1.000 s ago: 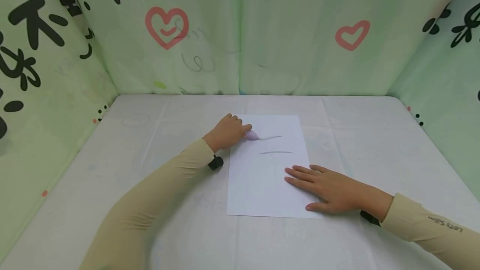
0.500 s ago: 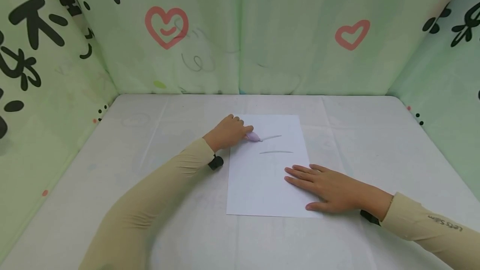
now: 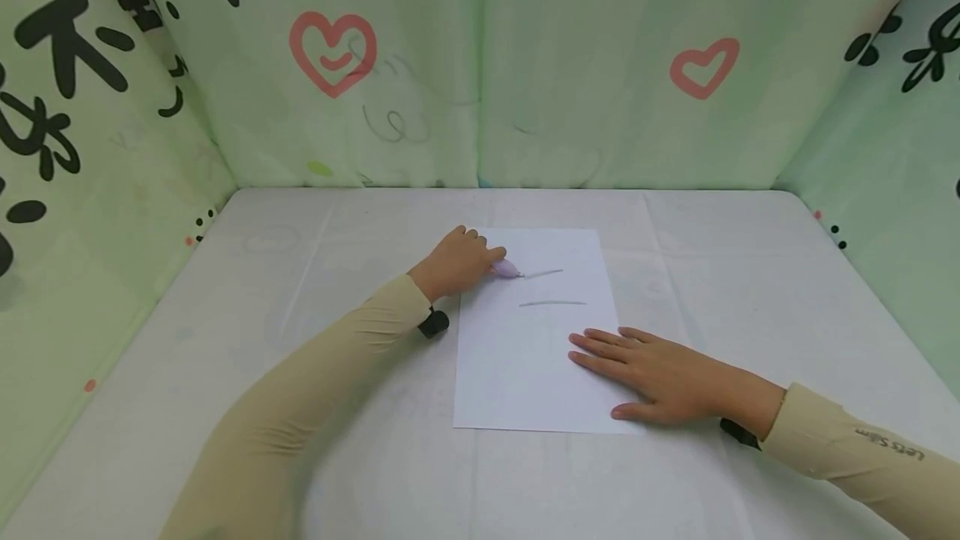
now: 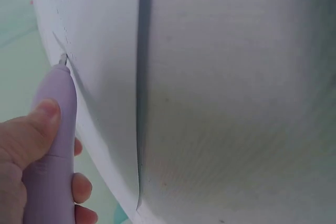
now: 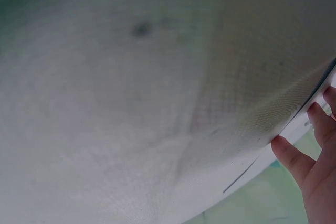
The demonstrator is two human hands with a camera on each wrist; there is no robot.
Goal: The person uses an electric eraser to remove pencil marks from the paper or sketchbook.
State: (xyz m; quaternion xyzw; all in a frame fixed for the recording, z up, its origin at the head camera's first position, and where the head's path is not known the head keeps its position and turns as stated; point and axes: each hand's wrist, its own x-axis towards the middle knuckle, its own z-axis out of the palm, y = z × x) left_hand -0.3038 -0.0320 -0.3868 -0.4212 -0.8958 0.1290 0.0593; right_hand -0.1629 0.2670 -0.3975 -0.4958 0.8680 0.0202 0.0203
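Two grey strokes (image 3: 552, 302) look unchanged from a second ago, so progress seems slight. The left hand (image 3: 459, 261) grips a lilac pen (image 4: 62, 145); the right hand (image 3: 660, 377) spreads over the paper (image 3: 521, 369)

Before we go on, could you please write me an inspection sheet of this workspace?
Surface: white cloth, lightly creased.
Job's things: pen; paper bearing two strokes.
Clutter: nothing seen.
Left hand: grips the pen, tip by the upper stroke's left end.
Right hand: rests spread across the paper's lower right edge.
Cables: nothing seen.
Surroundings: green fabric with red hearts and black markings.
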